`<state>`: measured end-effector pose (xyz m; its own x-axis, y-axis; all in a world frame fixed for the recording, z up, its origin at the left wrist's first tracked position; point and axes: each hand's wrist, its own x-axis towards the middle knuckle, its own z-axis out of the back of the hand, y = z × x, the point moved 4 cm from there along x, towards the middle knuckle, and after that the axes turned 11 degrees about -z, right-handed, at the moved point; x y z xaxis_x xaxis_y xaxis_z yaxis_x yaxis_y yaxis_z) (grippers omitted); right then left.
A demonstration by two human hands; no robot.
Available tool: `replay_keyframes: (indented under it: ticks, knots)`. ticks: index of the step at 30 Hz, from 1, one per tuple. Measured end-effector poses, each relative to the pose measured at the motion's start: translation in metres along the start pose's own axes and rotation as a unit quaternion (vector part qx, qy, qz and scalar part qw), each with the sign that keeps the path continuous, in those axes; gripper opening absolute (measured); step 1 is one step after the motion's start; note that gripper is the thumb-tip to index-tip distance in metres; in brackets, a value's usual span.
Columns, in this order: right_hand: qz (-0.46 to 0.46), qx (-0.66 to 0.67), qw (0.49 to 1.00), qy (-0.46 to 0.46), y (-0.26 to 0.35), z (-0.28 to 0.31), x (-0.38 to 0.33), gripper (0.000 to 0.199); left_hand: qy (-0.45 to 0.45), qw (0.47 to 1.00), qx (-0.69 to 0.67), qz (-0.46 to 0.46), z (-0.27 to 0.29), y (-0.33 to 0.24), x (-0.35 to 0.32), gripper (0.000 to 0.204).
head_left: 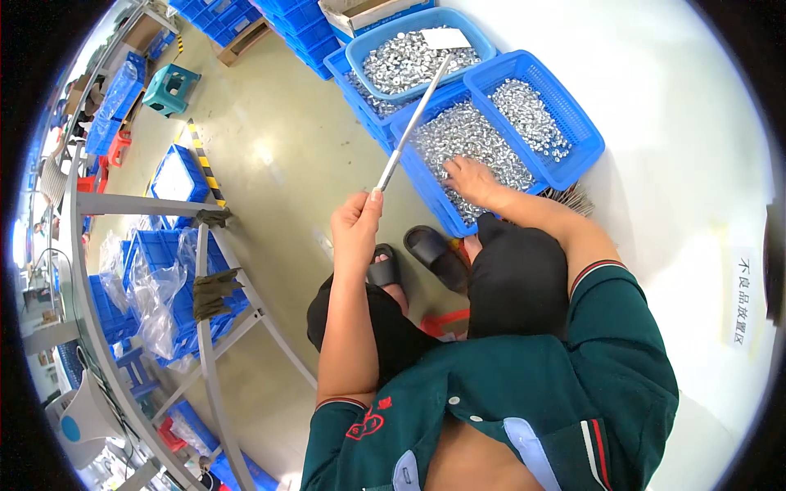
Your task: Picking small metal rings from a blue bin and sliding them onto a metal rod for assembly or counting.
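Note:
My left hand (pixel 357 222) is closed around the lower end of a long, thin metal rod (pixel 413 123). The rod slants up and away to the right, its far end over a light blue tub (pixel 352 51) of shiny metal parts. Small silvery metal parts (pixel 471 135) fill much of a blue basket (pixel 428 182) in front of me. In that basket's near part, my right hand (pixel 472 182) reaches down onto the parts, fingers bent and slightly apart. Its fingertips touch the pile, and no separate piece shows in them.
A second blue basket (pixel 591 147) with similar parts adjoins on the right, beside a white wall (pixel 679 164). A white card (pixel 447 38) lies on the tub's parts. Left stand a grey metal frame (pixel 139 204), plastic-wrapped blue crates (pixel 176 286) and a green stool (pixel 171 88).

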<state>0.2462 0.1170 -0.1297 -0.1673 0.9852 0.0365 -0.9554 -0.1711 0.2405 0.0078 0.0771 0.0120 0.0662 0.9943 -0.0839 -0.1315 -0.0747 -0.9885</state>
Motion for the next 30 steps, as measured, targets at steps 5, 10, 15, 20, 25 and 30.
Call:
replay_keyframes:
  ticks: [5,10,15,20,25,30]
  knots:
    - [-0.107,0.104,0.989,0.023,-0.027,-0.014,0.016,0.029,0.001,1.0,-0.007,0.001,-0.007,0.0,0.003,0.035]
    - [-0.391,0.755,0.475,0.227,-0.052,-0.014,0.024,0.03,0.01,1.0,0.006,-0.002,-0.005,0.003,0.002,0.036]
    - [-0.332,0.876,0.258,0.235,-0.043,0.0,0.023,0.024,0.021,1.0,-0.002,-0.021,-0.006,0.008,0.001,0.031]
    - [-0.406,0.857,0.22,0.227,-0.046,-0.019,0.019,0.018,0.023,1.0,-0.007,-0.007,-0.013,0.006,0.0,0.032]
    - [-0.373,0.869,0.245,0.213,-0.051,-0.013,0.024,0.017,0.026,1.0,-0.011,-0.003,-0.014,0.006,0.0,0.034]
    - [-0.383,0.854,0.261,0.238,-0.051,-0.004,0.018,0.014,0.025,1.0,-0.005,0.003,-0.013,0.006,-0.001,0.035]
